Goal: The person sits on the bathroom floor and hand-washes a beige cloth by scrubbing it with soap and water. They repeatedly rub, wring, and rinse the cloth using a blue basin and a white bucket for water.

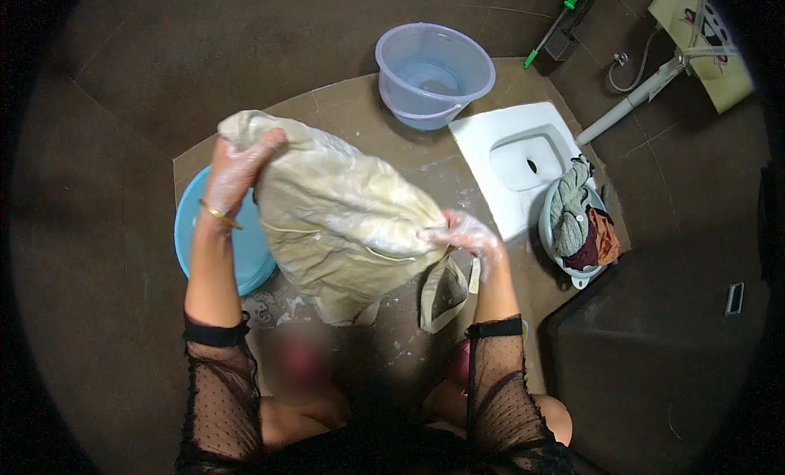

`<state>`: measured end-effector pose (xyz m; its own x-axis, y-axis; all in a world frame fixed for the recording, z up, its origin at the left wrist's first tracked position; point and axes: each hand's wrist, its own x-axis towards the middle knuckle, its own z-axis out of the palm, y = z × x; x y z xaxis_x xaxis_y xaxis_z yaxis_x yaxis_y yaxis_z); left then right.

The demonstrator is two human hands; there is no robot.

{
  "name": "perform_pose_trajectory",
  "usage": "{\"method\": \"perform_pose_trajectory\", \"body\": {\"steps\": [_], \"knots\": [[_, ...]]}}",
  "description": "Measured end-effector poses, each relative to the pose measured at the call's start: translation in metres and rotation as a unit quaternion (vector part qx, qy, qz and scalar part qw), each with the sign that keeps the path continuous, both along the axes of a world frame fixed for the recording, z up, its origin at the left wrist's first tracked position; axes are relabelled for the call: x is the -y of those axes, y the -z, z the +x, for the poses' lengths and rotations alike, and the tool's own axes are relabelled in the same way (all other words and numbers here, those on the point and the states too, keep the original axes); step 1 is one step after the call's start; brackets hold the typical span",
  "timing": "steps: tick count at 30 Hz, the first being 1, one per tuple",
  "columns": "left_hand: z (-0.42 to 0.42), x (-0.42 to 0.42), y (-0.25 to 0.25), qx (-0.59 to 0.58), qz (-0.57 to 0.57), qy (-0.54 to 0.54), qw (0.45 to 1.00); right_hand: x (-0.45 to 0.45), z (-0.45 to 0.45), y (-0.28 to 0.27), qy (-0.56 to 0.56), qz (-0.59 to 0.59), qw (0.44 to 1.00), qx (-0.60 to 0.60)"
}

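Note:
A wet cream cloth garment [343, 211] hangs stretched between my two hands, streaked with white suds. My left hand [236, 168] grips its upper left end, above a light-blue basin [196, 230]. At the garment's right end, my right hand [466, 233] pinches a bunched edge, and a looped strap [432, 303] dangles just below that hand. Lather coats the skin of both hands. The garment hides part of the basin and of the tiled floor under it.
Beyond the garment stands a translucent lilac bucket [435, 98] with some water. A white squat toilet pan [533, 162] is set in the floor to the right, overlapped by a tub [579, 279] of clothes [573, 223]. A white pipe [631, 107] and a green-handled brush [552, 30] are by the wall.

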<state>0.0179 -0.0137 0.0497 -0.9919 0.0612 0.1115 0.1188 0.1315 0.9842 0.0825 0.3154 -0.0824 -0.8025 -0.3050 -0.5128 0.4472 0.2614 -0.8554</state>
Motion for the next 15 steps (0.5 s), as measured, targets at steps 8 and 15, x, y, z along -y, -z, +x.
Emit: {"method": "perform_pose_trajectory", "body": {"steps": [8,15], "knots": [[-0.024,-0.017,0.136,-0.044,-0.483,-0.025,0.874,0.003,0.042,0.12,0.3,-0.164,0.931,0.127],[0.109,-0.094,0.213,0.041,-0.406,0.201,0.89,0.04,0.024,0.073,0.32,-0.349,0.877,0.08]]}}
